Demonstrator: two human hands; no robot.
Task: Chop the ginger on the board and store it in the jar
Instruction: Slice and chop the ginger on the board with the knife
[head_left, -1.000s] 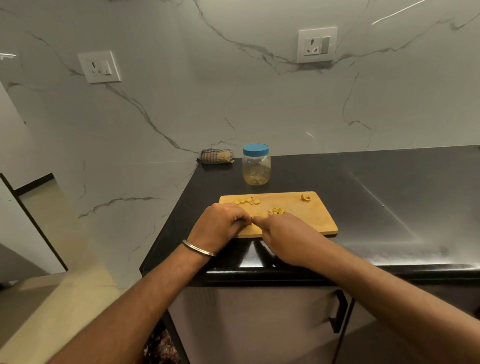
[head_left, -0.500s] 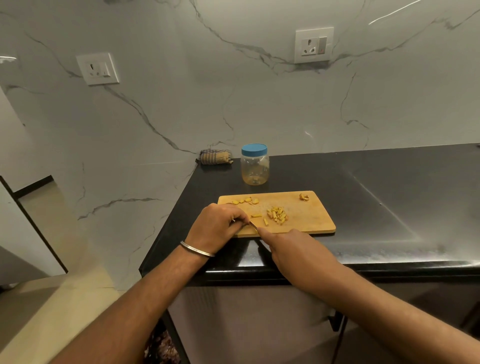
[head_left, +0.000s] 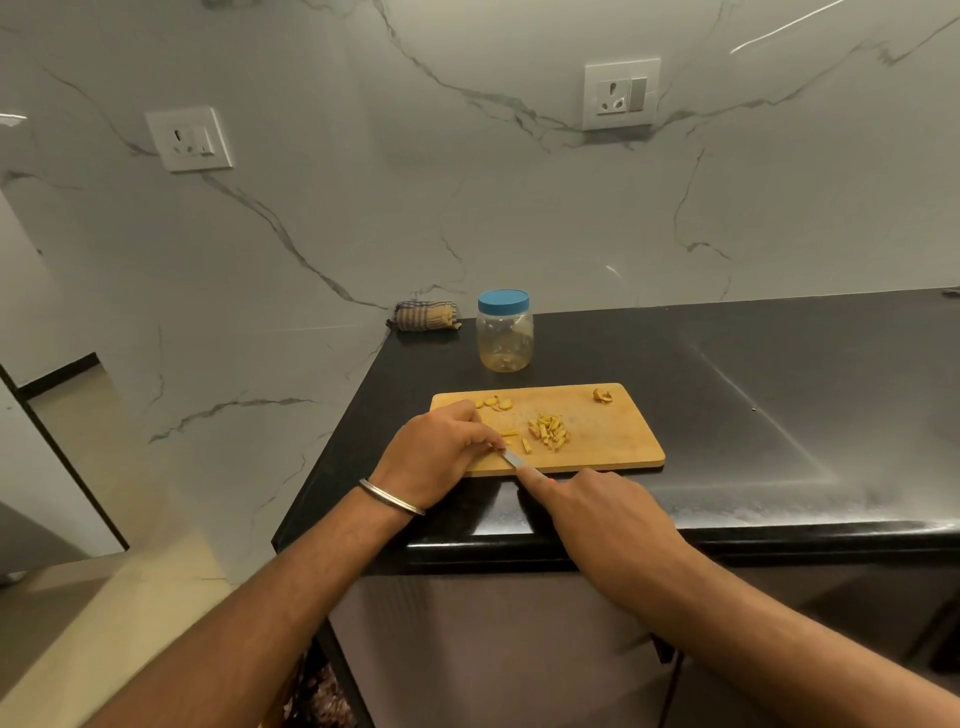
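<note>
**Ginger half chopped, knife pulled back to the board's near edge**

Your chopped ginger (head_left: 548, 432) sits in a loose pile of little yellow sticks mid-board, with a few round slices (head_left: 496, 402) near the far left corner and one knobbly chunk (head_left: 602, 395) at the far right. The wooden board (head_left: 613, 447) is a flat, rounded-corner rectangle on the glossy black counter (head_left: 779, 395). Since a second ago your right hand (head_left: 608, 512) has slid back toward you, uncovering the pile; it grips the knife (head_left: 513, 458), forefinger along the top. Your left hand (head_left: 439, 454), steel bangle (head_left: 392, 496) at the wrist, stays curled on the board's near left; whether it pinches ginger, can't tell. The clear plastic jar (head_left: 505, 332), blue lid on, stands behind the board.
</note>
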